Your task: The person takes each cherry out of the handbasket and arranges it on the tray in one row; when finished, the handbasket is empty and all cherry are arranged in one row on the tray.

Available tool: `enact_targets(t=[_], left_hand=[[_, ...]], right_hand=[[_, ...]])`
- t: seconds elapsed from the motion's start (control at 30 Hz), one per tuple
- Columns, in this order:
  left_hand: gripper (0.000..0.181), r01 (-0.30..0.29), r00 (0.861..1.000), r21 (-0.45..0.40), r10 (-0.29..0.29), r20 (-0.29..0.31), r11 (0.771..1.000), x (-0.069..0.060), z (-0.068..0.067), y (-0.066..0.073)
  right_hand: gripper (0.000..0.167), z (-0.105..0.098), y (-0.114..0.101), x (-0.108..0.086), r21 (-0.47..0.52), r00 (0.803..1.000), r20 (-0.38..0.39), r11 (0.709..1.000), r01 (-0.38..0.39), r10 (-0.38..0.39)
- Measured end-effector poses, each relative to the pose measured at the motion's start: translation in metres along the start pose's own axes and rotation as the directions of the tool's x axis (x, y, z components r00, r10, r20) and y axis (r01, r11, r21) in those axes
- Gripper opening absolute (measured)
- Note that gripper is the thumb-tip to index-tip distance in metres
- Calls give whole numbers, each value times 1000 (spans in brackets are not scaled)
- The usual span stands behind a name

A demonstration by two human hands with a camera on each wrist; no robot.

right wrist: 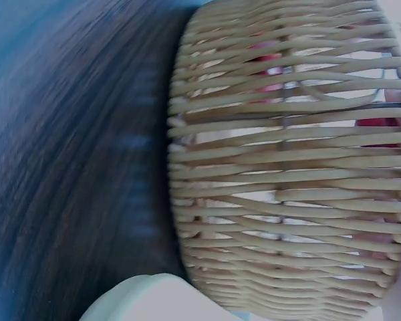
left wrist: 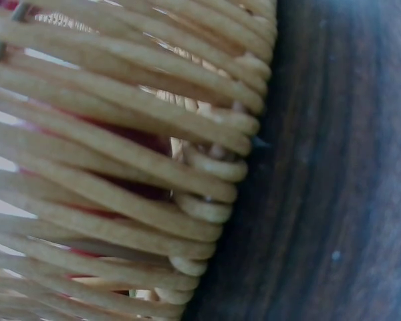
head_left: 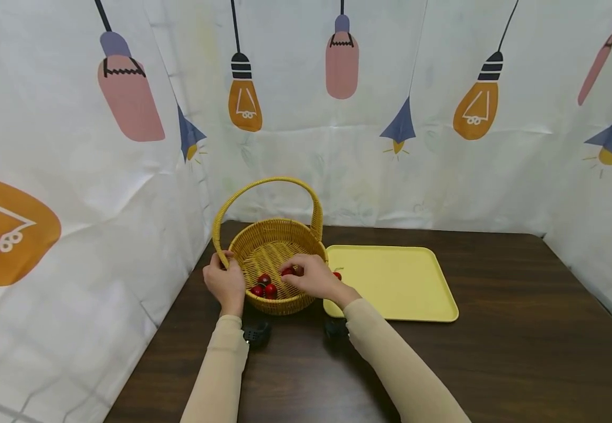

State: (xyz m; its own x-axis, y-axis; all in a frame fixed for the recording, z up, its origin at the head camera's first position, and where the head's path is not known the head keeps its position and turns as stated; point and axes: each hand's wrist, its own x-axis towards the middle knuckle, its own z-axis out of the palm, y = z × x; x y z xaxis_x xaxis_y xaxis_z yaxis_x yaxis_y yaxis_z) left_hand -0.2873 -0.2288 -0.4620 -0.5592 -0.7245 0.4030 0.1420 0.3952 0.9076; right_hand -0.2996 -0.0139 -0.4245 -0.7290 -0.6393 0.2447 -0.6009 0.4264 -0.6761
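Observation:
A yellow wicker basket (head_left: 279, 305) with a tall arched handle stands on the table, with several red cherries (head_left: 271, 291) lying in its near left part. My left hand (head_left: 225, 284) grips the basket's left side where the handle meets the rim. Over the basket's inside, my right hand (head_left: 310, 276) pinches a cherry (head_left: 287, 272) between thumb and fingers. Another cherry (head_left: 338, 275) with its stem shows on the tray's left side, just beyond my right wrist. In the wrist views the wicker wall (left wrist: 120, 134) fills much of the picture, and red shows through its gaps.
A pale yellow rectangular tray (head_left: 396, 288) lies right of the basket, close against it. The dark wooden table (head_left: 517, 329) extends to the right and toward me. A white curtain (head_left: 306, 158) with printed lamps hangs behind and at both sides.

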Motion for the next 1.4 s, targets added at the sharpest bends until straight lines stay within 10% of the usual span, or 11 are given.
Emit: enact_targets(t=[0.43, 0.77, 1.4], left_hand=[[13, 6, 1000, 16, -6, 14, 1000, 0, 0, 0], [12, 9, 1000, -10, -8, 26, 1000, 1, 0, 2], [14, -4, 1000, -19, 4, 20, 1000, 0, 1, 1]], right_hand=[[36, -18, 11, -39, 368, 956, -250, 929, -52, 153], [37, -39, 33, -60, 418, 932, -290, 905, -79, 216], [45, -72, 96, -92, 469, 792, -341, 822, -323, 507]])
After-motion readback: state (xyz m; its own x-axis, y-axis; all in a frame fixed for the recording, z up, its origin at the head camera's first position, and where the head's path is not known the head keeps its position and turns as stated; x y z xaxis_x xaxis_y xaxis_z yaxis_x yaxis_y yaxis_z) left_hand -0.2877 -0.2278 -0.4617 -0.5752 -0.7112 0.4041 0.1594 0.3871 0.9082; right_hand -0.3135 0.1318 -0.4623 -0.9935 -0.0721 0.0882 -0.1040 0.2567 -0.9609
